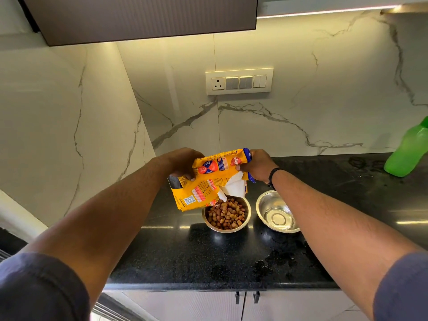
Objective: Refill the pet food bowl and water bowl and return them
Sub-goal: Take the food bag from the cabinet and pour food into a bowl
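Two round steel bowls sit side by side, apart, on your black speckled countertop (185, 256), polished enough to throw back the strip light. The food bowl (226, 214), on the left, is heaped with brown, blocky kibble (228, 214); the water bowl (276, 213), on the right, shows a shiny flat bottom, and whether it holds water cannot be told. Your left hand (183, 163) curls its fingers over the upper edge of the yellow food bag (201, 188), a crinkled glossy pouch with red and blue panels and a printed code square. Your right hand (257, 166) pinches the bag's blue-trimmed top corner, thumb pressed against the front. The bag hangs tilted, its torn white-lined mouth just above the kibble. Water droplets bead on the counter near its front edge. A translucent green bottle (407, 154) stands at the far right, against white marble-veined wall tiles (324, 100). A cream switch plate (239, 81) sits above.
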